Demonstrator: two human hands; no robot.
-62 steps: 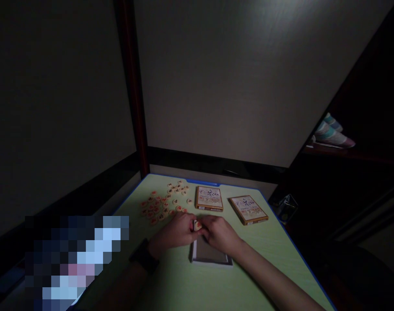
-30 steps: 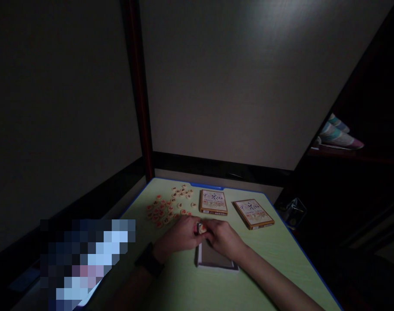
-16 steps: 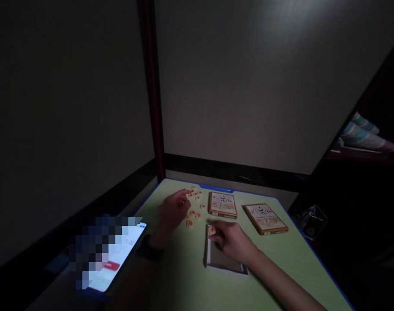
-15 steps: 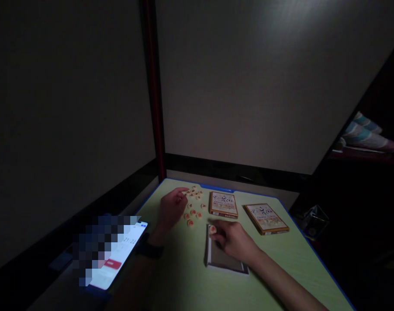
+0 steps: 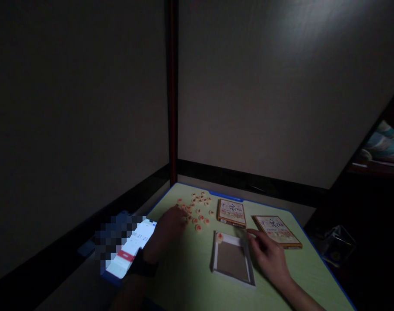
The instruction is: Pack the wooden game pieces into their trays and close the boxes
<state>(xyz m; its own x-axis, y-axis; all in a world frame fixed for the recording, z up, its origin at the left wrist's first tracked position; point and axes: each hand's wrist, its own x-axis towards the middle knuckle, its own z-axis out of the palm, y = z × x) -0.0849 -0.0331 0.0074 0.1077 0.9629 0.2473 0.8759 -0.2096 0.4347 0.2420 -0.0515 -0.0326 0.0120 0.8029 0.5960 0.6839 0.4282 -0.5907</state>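
Wall [image 5: 252,99]: dull panels behind the table, meeting at a dark red post [image 5: 173,86].
Table [image 5: 190,263]: pale green top with blue edging.
Left hand [image 5: 173,222]: above the left part of the table, its fingers among the loose pieces [image 5: 198,211]; the fingertips are hidden, so I cannot tell whether they grasp 1.
Right hand [image 5: 270,255]: just beside the right wall of the open tray [image 5: 232,239], its grip released, fingers loosely curved; I cannot tell whether it touches the tray.
Boxes [image 5: 232,211]: 2, with printed covers and orange-brown edges, lying flat beyond the tray; the right hand is near the 1 farther right.
Tray position: flat on the table, between the 2 hands.
Phone [image 5: 135,248]: screen lit, left of the left forearm, partly blurred.
Wristband [image 5: 144,264]: dark, around the left wrist.
Loose pieces: round, with red or dark marks, scattered left of the boxes.
Single piece [image 5: 219,237]: 1, red-marked, in the tray's far left corner.
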